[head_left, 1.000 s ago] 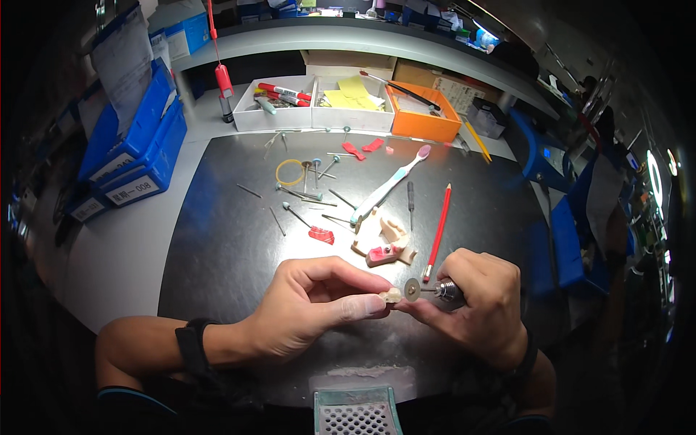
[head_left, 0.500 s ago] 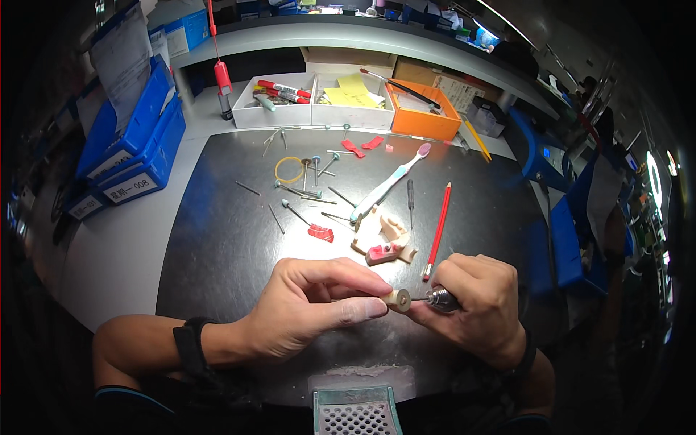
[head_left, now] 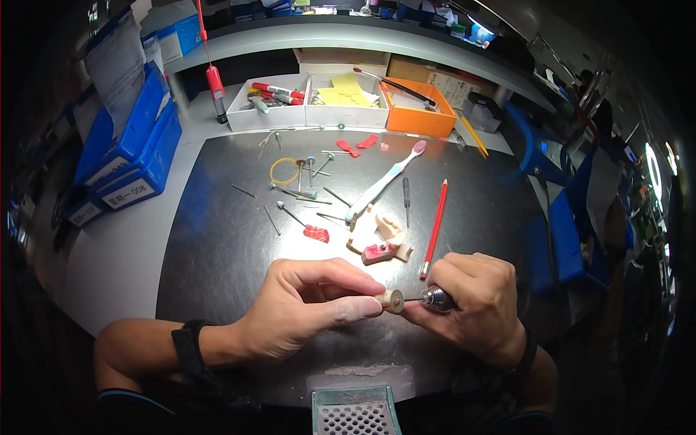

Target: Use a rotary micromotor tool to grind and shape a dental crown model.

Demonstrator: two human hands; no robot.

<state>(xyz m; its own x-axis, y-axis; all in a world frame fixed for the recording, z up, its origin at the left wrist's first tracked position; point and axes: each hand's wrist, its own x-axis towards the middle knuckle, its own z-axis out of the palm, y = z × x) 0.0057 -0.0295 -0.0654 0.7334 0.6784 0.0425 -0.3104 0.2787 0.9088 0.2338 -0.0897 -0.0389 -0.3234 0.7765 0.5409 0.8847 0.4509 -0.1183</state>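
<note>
My left hand (head_left: 308, 301) pinches a small pale piece (head_left: 382, 296) between thumb and fingertips; most of it is hidden. In my right hand (head_left: 475, 301) is a rotary handpiece (head_left: 438, 299) with a metal nose, its thin shaft pointing left. A small round grey disc (head_left: 394, 301) sits at the shaft's tip, against or very close to the pale piece; I cannot tell whether they touch. Just beyond the hands stands a beige dental model (head_left: 391, 230) with a pink-red section (head_left: 377, 252). A red pencil (head_left: 435, 228) lies behind my right hand.
Several rotary burs (head_left: 290, 210), a rubber band (head_left: 283, 171), a toothbrush (head_left: 384, 185) and a small screwdriver (head_left: 407, 201) lie on the dark mat (head_left: 217, 261). White boxes (head_left: 268, 116) and an orange box (head_left: 420, 123) line the back. Blue bins (head_left: 138, 174) stand left. A perforated grille (head_left: 355, 419) is at the near edge.
The whole view has shifted slightly, so the things on the mat appear a little further left. Both hands keep the same grip, with the disc still at the pale piece.
</note>
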